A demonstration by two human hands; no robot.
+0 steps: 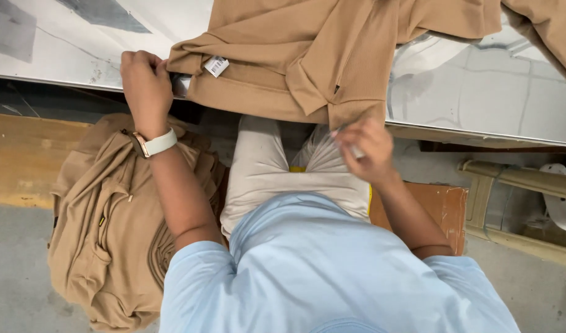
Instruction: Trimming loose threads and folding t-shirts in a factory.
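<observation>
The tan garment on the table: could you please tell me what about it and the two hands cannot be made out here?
- Head view: the tan garment is cut off by the top edge.
- Left hand: fingertips curl under the garment's edge, so its grip is hidden.
- Right hand: motion-blurred; the small pale thing in it is unidentifiable.
- White tag: print too small.

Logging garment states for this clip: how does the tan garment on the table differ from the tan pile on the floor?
The tan garment on the table lies spread and partly folded; the tan pile on the floor is bunched in a heap. The table garment shows a white tag and is gripped at its edge by the left hand; no hand touches the pile. The right hand hovers near the table garment's hem. Both look the same tan fabric.
</observation>
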